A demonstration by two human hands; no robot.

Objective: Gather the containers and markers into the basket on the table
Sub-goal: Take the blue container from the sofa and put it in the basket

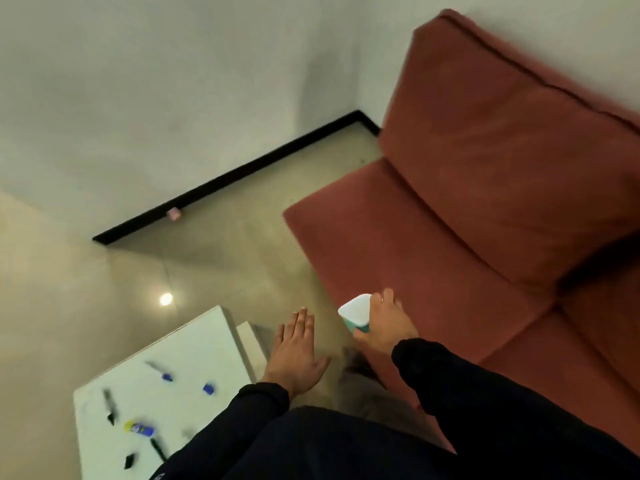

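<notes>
Nearest me, low on the left, the table [207, 341] carries blurred markers [111, 407], a small blue piece [209, 388] and a yellow-and-blue tube [139, 427] I cannot identify; its near part is cut off by the frame and my dark sleeve [263, 403], and the basket is nowhere in view. Beyond, my left hand [294, 356] hangs flat over the floor [225, 271] just beside the table, fingers [302, 320] straight and lightly spread, holding nothing. My right hand [384, 325] grips the container [354, 312], white lid over teal body, at the front edge of the sofa [485, 220]; its fingers curl round the far side, and whether the container touches the cushion I cannot tell. I judge the step in hand is carrying it to the basket; best hold it level, lid up, bring the left hand beneath, and find the basket before swinging across. Farthest, a small pink thing [173, 214] sits at the skirting, too blurred to name.
</notes>
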